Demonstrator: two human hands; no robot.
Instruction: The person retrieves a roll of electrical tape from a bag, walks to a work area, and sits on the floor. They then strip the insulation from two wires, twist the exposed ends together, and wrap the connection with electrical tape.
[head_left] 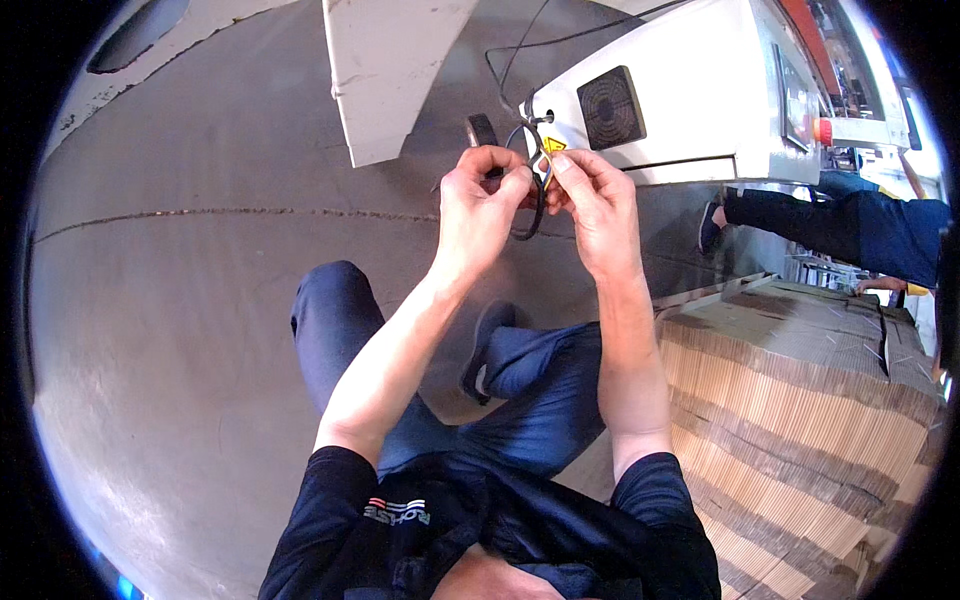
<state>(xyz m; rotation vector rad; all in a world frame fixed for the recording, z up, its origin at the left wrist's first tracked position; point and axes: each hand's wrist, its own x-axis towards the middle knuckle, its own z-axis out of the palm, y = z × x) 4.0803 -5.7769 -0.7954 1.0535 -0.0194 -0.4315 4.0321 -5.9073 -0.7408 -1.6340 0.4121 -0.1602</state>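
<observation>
In front of the white machine cabinet (pixel 690 90), both my hands are raised close together over a black cable (pixel 541 208). My left hand (pixel 484 205) is closed in a pinch on the cable, its fingertips near the loop that hangs between the hands. My right hand (pixel 598 205) pinches thin coloured wires (pixel 547 176) at the cable's end, one of them yellowish. The exact wire tips are hidden by my fingers. Upward from the hands, the black cable runs to a small hole in the cabinet's side.
The cabinet carries a black fan grille (pixel 611 108), a yellow warning label (pixel 554 145) and a red button (pixel 823 131). A caster wheel (pixel 481 130) stands beside it. Stacked flat cardboard (pixel 800 400) fills the right. Another person (pixel 850 225) is behind it. A white metal leg (pixel 390 80) rises at the back.
</observation>
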